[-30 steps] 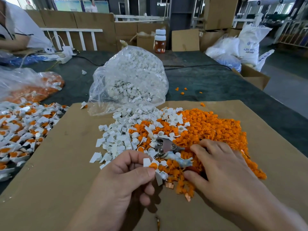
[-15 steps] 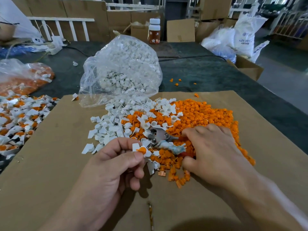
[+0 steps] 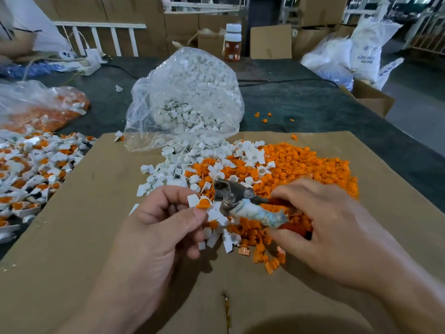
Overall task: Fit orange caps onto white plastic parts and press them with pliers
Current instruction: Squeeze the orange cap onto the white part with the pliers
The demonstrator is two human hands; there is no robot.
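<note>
A white plastic part with an orange cap seated on it is pinched between the thumb and fingertips of the left hand, raised just above the cardboard sheet. The pliers are gripped by their handles in the right hand, fingers curled closed around them; the metal head is brought just beside the capped part, and whether the jaws are parted cannot be told through the blur. The pressing of this piece is judged not yet done. Much of the work appears finished: a broad heap of assembled pieces, white with orange tops, is spread at the far left. Much is also left: a pile of loose orange caps and a scatter of bare white parts are lying mixed on the cardboard ahead of the hands, and a clear bag of white parts is seen still largely full behind them, spilling onto the sheet
</note>
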